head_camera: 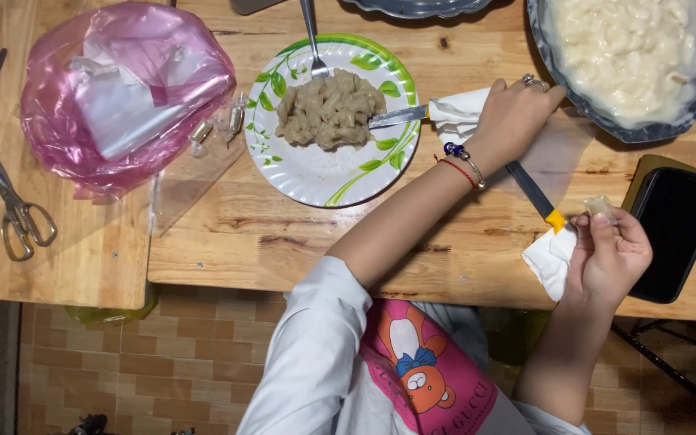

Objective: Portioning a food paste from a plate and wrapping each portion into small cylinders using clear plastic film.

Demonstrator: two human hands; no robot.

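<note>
Right fingers point(598, 229): pinched on a small pale piece point(600, 207), near right, tissue point(548, 259) under my right hand point(610, 254). Left hand point(515, 117): closed over the knife point(396, 118), blade on the plate point(328, 173) beside the filling point(330, 107). Risk: a loose pinch probably drops the piece by the phone point(674, 229).

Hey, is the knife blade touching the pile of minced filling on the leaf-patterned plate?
Touching. The head view shows the knife blade tip running right up against the right edge of the minced filling on the plate, with no gap visible between them.
</note>
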